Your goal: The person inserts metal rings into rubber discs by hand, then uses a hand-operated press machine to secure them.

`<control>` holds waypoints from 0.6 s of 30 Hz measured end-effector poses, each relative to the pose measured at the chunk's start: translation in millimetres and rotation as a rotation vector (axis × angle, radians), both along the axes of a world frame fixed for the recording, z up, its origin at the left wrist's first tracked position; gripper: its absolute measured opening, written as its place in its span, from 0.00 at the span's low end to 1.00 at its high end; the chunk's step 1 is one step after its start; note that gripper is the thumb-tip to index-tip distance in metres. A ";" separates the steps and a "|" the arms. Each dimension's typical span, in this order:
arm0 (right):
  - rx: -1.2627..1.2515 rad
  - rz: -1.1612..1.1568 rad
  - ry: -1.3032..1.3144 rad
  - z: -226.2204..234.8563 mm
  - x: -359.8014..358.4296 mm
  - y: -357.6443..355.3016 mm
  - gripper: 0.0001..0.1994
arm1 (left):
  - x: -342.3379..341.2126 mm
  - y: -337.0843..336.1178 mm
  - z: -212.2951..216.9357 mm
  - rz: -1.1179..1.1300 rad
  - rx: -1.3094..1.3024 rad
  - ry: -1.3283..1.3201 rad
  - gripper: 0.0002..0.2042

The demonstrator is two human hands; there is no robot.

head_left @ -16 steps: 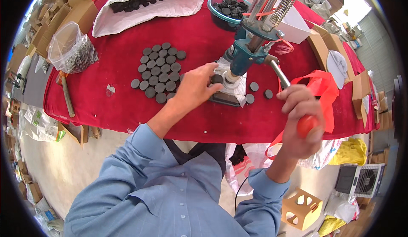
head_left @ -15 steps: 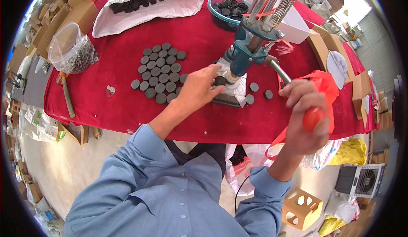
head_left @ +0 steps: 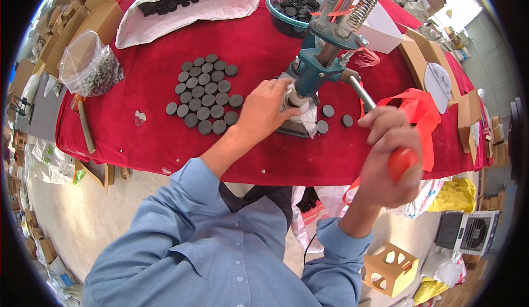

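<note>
A green hand press (head_left: 317,73) with steel columns and a spring stands on the red-covered table. My right hand (head_left: 391,153) is wrapped round the red-knobbed end of its steel lever (head_left: 361,91). At the foot of the press, under the pale ram tip (head_left: 297,99), my left hand (head_left: 265,106) is closed about a small black disc, which its fingers now mostly hide. A white cloth or wrap (head_left: 309,121) lies over the press base. Left of that hand, many dark grey discs (head_left: 204,92) lie flat in a cluster. Several more discs (head_left: 328,111) lie right of the base.
Behind are a white sack (head_left: 187,20) of black parts and a teal basin (head_left: 270,4) of black caps. A clear tub (head_left: 82,67) of metal pieces and a hammer (head_left: 85,125) are at the left. A red bag (head_left: 421,109) lies near the lever; cardboard boxes (head_left: 419,59) stand right.
My left hand has shifted slightly right, its fingers closing over the black disc under the ram. My right hand has moved a little down and left, still on the lever.
</note>
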State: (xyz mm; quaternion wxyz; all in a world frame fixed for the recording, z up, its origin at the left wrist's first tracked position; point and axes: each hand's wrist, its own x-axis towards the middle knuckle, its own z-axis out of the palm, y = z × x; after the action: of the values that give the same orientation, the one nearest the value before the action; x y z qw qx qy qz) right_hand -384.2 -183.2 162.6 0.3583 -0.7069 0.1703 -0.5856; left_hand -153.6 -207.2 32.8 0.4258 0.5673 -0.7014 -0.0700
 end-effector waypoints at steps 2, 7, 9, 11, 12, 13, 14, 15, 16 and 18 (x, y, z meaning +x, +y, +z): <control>-0.117 -0.060 -0.069 -32.3 1.4 14.8 0.35 | 18.0 8.1 0.1 0.020 -0.045 -0.086 0.25; -0.007 -0.215 -0.098 -78.5 5.5 37.8 0.37 | 69.0 39.6 -7.7 0.192 0.106 -0.533 0.17; -0.038 -0.166 -0.071 -75.8 0.8 33.6 0.36 | 69.9 49.4 -11.9 0.179 0.132 -0.498 0.17; -0.034 -0.159 -0.046 -64.4 -4.3 33.1 0.36 | 68.4 54.5 -17.8 0.177 0.168 -0.459 0.17; -0.028 -0.157 -0.018 -57.1 -5.5 32.8 0.36 | 67.2 54.7 -21.0 0.173 0.164 -0.421 0.18; -0.036 -0.164 -0.024 -50.0 -4.8 30.6 0.36 | 65.3 53.8 -21.3 0.163 0.160 -0.383 0.19; -0.038 -0.168 -0.024 -43.4 -6.6 27.8 0.36 | 63.6 53.9 -21.1 0.160 0.158 -0.384 0.19; -0.053 -0.136 0.013 -37.0 -10.6 24.1 0.36 | 61.6 54.5 -20.4 0.162 0.163 -0.282 0.21; -0.067 -0.102 0.047 -31.4 -12.0 19.1 0.36 | 60.4 54.3 -18.9 0.166 0.168 -0.183 0.23; -0.091 -0.102 0.034 -13.8 -11.0 8.3 0.34 | 47.4 46.3 -10.8 0.119 0.122 -0.082 0.25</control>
State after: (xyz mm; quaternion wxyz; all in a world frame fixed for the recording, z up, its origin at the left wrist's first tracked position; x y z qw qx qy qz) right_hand -395.2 -174.9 148.8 0.2925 -0.7228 0.1854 -0.5980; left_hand -106.2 -160.8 22.0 0.3649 0.6353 -0.6777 -0.0637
